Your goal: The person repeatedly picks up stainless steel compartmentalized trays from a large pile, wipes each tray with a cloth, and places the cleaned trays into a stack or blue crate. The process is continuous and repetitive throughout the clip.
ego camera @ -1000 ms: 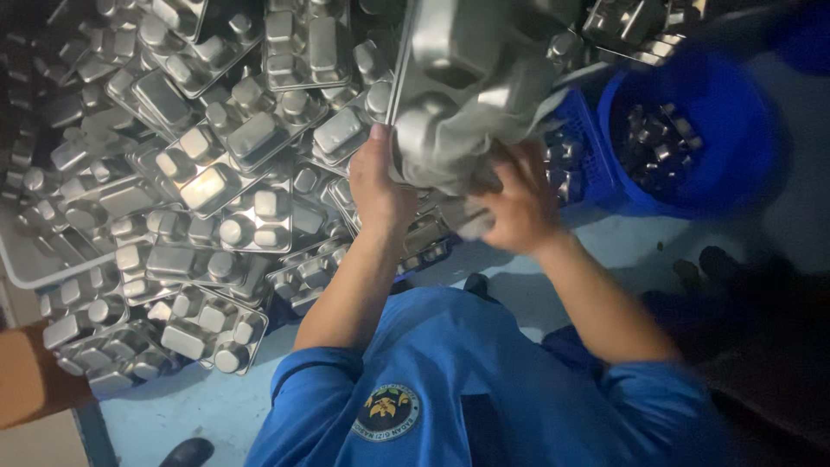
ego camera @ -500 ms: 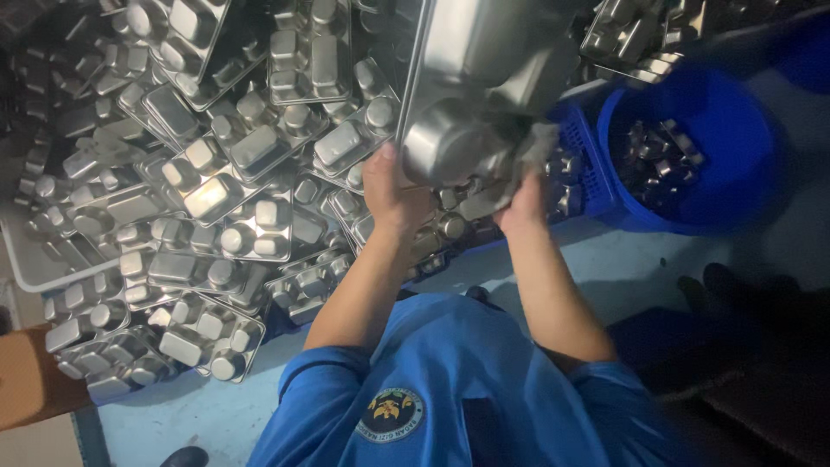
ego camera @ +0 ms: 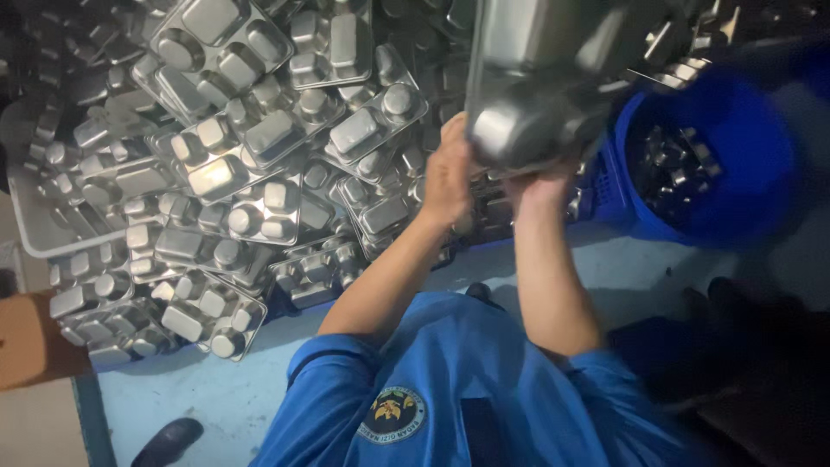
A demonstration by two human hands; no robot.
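Steel tray [ego camera: 545, 78]: compartmented, held up tilted above the pile — underside toward the camera
Left hand [ego camera: 448, 177]: fingers closed on the tray's left edge
Right hand [ego camera: 540, 182]: gripping the tray's lower edge from beneath
Pile of trays [ego camera: 242, 173]: heaped on the floor, left
Blue tub [ego camera: 735, 156]: right — small metal pieces inside

held tray [ego camera: 545, 78]: top cut off at 12 o'clock, blurred
right hand [ego camera: 540, 183]: fingers hidden behind tray
blue tub [ego camera: 735, 164]: contents blurred
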